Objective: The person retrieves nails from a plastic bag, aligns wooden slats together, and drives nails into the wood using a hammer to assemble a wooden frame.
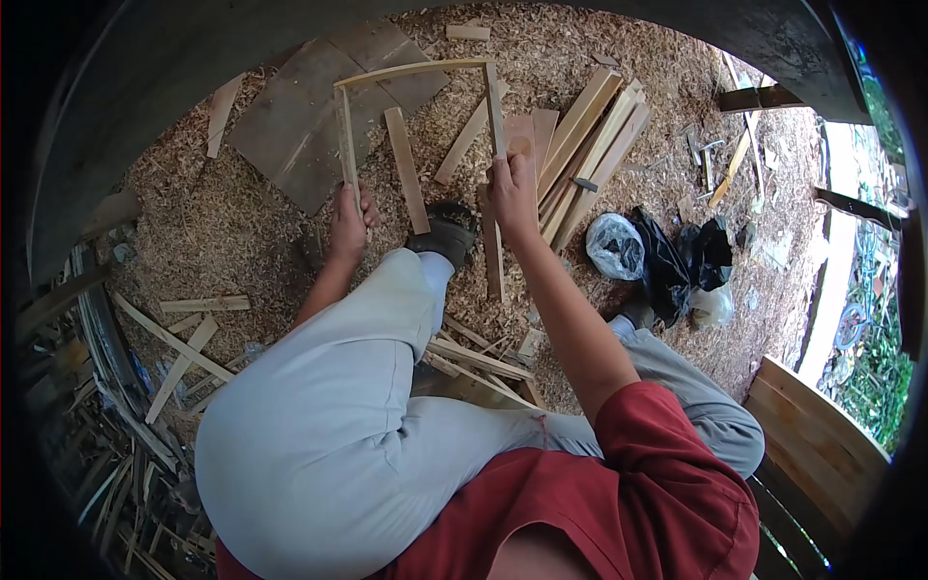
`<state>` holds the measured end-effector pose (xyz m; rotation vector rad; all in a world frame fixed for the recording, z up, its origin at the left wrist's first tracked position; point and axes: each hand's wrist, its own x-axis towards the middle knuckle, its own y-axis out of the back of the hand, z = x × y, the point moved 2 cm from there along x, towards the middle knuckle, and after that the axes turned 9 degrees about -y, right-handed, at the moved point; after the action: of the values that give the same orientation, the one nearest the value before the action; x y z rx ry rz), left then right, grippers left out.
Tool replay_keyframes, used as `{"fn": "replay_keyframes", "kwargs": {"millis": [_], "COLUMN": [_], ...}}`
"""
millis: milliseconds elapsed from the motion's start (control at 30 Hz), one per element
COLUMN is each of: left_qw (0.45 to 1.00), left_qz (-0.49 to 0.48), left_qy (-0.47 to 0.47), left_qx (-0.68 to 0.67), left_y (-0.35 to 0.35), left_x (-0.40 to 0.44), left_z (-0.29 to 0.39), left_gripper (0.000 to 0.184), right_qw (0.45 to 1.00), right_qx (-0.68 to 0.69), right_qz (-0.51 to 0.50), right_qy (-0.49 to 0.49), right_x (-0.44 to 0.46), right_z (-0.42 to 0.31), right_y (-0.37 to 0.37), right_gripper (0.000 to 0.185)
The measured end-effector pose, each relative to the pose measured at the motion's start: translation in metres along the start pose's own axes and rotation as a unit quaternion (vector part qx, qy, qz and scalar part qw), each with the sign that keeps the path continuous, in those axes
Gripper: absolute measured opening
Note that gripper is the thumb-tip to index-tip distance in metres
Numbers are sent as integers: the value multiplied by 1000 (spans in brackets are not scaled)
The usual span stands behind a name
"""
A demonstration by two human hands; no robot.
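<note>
Both hands occupied, well apart from each other, each clamped on one side of a three-sided wooden frame (414, 69). Left hand (350, 222) closed around the near end of the left side piece (346, 135); right hand (512, 193) closed around the near end of the right side piece (496, 111). Crosspiece (449, 65) at the far end, slightly bowed to the eye; true bend or lens effect, cannot tell. Open side toward the trousers (329, 358).

Location of frame: out in front, apparently raised above the shavings-covered floor (208, 208). Reason for grip, as judged: one hand per free end, probably to steady both side pieces and control their spread, with the crosspiece left uncovered and in plain sight.

Surroundings: loose strip (406, 169) lying beneath the frame's opening, near end by a shoe (449, 232); contact uncertain. Stack of wood strips (604, 145) right of the right hand, laid roughly parallel, perhaps for easy picking; small dark block (585, 184) on top, possibly as a weight. Clear plastic bag (609, 246) and black bag (662, 275) just beside the stack, likely kept to one side. Hammer-like tool (709, 169) farther right, apart from the stack, seemingly parked. Flat panel (280, 126) on the floor, partly behind the frame; purpose unclear.
</note>
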<state>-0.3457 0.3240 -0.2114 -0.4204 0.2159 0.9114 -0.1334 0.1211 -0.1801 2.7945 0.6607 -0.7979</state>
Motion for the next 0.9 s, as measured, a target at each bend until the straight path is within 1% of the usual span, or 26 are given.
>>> {"fn": "replay_keyframes", "kwargs": {"millis": [67, 167, 267, 300, 367, 600, 700, 767, 900], "left_qw": [1000, 1000, 1000, 1000, 1000, 1000, 999, 999, 999], "left_qz": [1, 0, 9, 5, 3, -5, -10, -13, -13], "left_qy": [-4, -6, -13, -13, -13, -25, -30, -29, -30], "left_qx": [-5, 5, 8, 4, 0, 4, 11, 10, -2], "left_y": [-3, -5, -9, -9, -8, -13, -17, -20, -27], "left_x": [-1, 3, 3, 3, 2, -3, -4, -4, -1], "left_z": [2, 6, 6, 6, 3, 6, 7, 6, 15], "left_gripper": [36, 36, 36, 36, 36, 36, 35, 35, 36], "right_qw": [999, 998, 999, 999, 994, 995, 994, 996, 992], "right_qx": [-36, -24, -40, -40, -64, -58, -67, -45, -58], "right_qz": [17, 5, 12, 13, 30, 37, 41, 49, 56], "right_qy": [31, 54, 32, 34, 78, 67, 79, 64, 95], "right_x": [1, 16, 1, 5, 10, -1, -4, -9, 19], "right_z": [-1, 12, -9, -5, 4, 0, -2, -10, 9], "right_y": [0, 4, 2, 3, 4, 2, 1, -3, 5], "right_gripper": [29, 25, 26, 26, 26, 28, 28, 28, 24]}}
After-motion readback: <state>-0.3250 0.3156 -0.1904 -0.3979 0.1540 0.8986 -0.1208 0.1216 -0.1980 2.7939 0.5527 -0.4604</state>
